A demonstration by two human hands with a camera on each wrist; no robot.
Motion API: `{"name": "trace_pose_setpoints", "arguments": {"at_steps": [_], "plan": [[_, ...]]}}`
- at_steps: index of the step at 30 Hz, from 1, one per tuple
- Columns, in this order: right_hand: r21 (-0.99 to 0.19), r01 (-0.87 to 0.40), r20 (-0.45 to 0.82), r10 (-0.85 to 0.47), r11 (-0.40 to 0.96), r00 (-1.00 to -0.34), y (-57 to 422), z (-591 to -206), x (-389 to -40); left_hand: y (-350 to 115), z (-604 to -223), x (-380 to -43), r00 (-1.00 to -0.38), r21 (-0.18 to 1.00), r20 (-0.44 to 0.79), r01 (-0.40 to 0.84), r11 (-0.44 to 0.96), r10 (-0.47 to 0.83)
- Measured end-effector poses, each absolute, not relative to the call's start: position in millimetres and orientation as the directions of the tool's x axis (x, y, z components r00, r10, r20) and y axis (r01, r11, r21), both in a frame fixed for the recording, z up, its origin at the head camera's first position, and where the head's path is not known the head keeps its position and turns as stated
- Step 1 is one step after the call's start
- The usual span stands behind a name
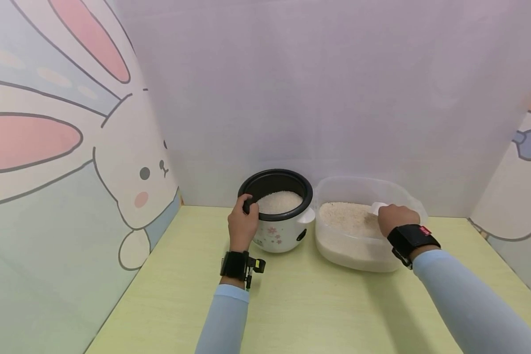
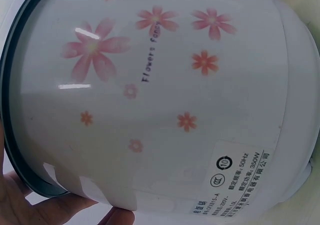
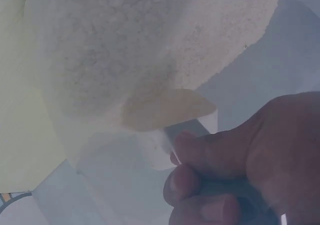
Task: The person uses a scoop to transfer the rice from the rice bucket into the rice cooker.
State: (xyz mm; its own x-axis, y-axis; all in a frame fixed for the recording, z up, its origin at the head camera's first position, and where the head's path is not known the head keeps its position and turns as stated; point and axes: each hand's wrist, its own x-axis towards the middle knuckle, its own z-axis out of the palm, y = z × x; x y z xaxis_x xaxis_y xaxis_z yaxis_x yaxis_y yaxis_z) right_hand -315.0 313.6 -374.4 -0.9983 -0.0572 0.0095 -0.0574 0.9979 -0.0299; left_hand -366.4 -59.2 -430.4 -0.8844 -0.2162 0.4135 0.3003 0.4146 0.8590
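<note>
A white rice cooker [image 1: 270, 238] with pink flowers and a black rim has white rice [image 1: 280, 200] inside. My left hand [image 1: 242, 223] grips its rim at the left; in the left wrist view, fingers [image 2: 65, 207] touch the cooker's outer side. To the right stands a clear plastic tub [image 1: 366, 186] holding rice [image 1: 345, 216]. Over its right part, my right hand [image 1: 397, 219] holds a white scoop [image 1: 376, 208] by its handle. In the right wrist view the scoop is loaded with rice [image 3: 167, 109], low against the rice in the tub.
Both containers stand close together near the back of the pale yellow-green table [image 1: 309, 305]. A plain light cloth [image 1: 314, 98] hangs behind them. Side panels with cartoon drawings [image 1: 115, 162] border the table left and right.
</note>
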Motion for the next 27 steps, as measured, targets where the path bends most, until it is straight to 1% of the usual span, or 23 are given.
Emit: {"name": "trace_pose_setpoints", "arguments": {"at_steps": [7, 13, 17, 21, 24, 27], "plan": [[-0.027, -0.042, -0.049, -0.043, 0.999, -0.998, 306, -364, -307, -58, -431, -366, -0.885, 0.861, 0.41, 0.296, 0.414, -0.22], [-0.093, -0.017, -0.119, -0.028, 0.996, -0.993, 309, -362, -307, -57, -431, -365, -0.885, 0.861, 0.408, 0.291, 0.417, -0.224], [-0.131, -0.013, -0.186, -0.037, 0.991, -0.982, 318, -369, -314, -56, -431, -364, -0.885, 0.86, 0.41, 0.296, 0.415, -0.219], [-0.152, -0.03, -0.239, -0.066, 0.988, -0.969, 329, -381, -327, -57, -429, -365, -0.883, 0.858, 0.417, 0.302, 0.415, -0.218], [-0.178, -0.064, -0.25, -0.108, 0.982, -0.962, 334, -387, -337, -58, -427, -365, -0.877, 0.855, 0.426, 0.311, 0.416, -0.22], [-0.214, -0.098, -0.264, -0.154, 0.972, -0.952, 332, -387, -340, -58, -426, -364, -0.878, 0.855, 0.424, 0.307, 0.418, -0.224]]}}
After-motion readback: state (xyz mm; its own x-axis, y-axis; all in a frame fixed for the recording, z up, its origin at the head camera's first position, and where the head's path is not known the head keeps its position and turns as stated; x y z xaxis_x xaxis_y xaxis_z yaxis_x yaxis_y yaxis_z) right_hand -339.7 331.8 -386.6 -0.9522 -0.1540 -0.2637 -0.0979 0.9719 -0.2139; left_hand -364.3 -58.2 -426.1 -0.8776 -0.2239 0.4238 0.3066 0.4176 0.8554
